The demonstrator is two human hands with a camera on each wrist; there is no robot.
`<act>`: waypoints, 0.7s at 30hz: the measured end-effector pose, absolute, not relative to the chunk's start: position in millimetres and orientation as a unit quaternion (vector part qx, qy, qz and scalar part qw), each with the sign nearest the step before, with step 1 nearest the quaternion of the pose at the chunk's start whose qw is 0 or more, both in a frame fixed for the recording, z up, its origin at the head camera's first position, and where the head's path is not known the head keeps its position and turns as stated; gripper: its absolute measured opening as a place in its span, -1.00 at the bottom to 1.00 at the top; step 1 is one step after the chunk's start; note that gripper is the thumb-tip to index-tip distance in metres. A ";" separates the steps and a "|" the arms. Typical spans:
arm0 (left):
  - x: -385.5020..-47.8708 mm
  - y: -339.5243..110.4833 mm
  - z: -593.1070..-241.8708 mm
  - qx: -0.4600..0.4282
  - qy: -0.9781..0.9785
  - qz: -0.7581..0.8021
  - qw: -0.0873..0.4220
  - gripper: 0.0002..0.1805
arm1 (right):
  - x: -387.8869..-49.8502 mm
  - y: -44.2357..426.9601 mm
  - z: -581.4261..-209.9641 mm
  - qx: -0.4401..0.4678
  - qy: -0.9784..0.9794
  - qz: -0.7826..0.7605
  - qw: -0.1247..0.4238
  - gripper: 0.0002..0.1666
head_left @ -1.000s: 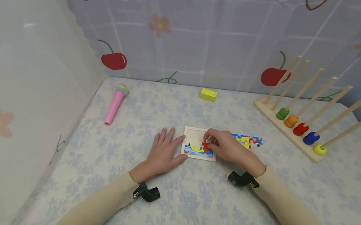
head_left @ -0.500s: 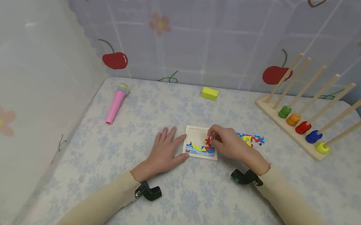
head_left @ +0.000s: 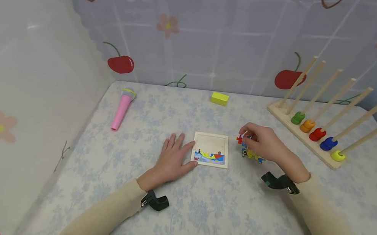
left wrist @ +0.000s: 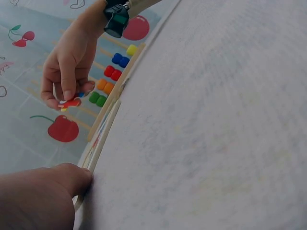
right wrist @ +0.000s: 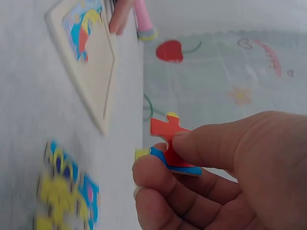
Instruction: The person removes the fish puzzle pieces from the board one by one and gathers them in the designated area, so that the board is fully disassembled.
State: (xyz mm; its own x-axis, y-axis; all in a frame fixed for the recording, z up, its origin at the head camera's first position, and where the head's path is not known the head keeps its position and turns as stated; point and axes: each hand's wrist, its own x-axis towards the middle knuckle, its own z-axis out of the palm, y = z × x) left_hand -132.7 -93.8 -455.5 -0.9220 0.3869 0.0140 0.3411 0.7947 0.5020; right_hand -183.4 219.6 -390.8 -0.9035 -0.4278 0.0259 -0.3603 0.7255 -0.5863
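My right hand (head_left: pixel 265 142) is raised to the right of the wooden puzzle tray (head_left: pixel 211 143). It pinches a red jigsaw piece (right wrist: pixel 168 136) with a blue edge between thumb and fingers. Beneath that hand lie several loose jigsaw pieces (head_left: pixel 249 153), yellow and blue, partly hidden by it in the head view. Fitted pieces (head_left: pixel 208 157) fill the tray's near part; its far part shows bare wood. My left hand (head_left: pixel 170 163) rests beside the tray with fingers spread, its thumb and index finger touching the left rim.
A pink toy microphone (head_left: pixel 121 110) lies at the back left. Toward the back middle is a yellow block (head_left: pixel 219 98). A wooden stand (head_left: pixel 305 137) with upright pegs and coloured beads occupies the right side. A patterned curtain (head_left: pixel 197 38) hangs behind the table.
My right hand has lifted the red jigsaw piece out of the tray and carried it right, over the loose pieces. Those pieces have shifted nearer. The left hand has stayed in place.
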 end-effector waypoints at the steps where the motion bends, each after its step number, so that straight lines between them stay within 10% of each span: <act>1: -132.5 -93.7 -455.9 0.191 0.946 0.256 0.045 -0.30 | -182.4 226.3 -390.3 -0.205 0.930 -0.300 0.055 -0.85; 21: -132.8 -92.8 -458.9 0.190 0.947 0.256 0.040 -0.31 | -173.4 304.0 -405.4 -0.120 0.934 -0.290 0.168 -0.79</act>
State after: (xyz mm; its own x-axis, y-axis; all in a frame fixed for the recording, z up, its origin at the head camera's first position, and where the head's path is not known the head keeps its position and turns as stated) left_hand -132.8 -92.8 -458.9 -0.9244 0.3808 0.0217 0.3400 0.7969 0.4994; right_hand -173.4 304.0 -405.4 -0.9148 -0.3223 -0.2433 -0.1276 0.8024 -0.5830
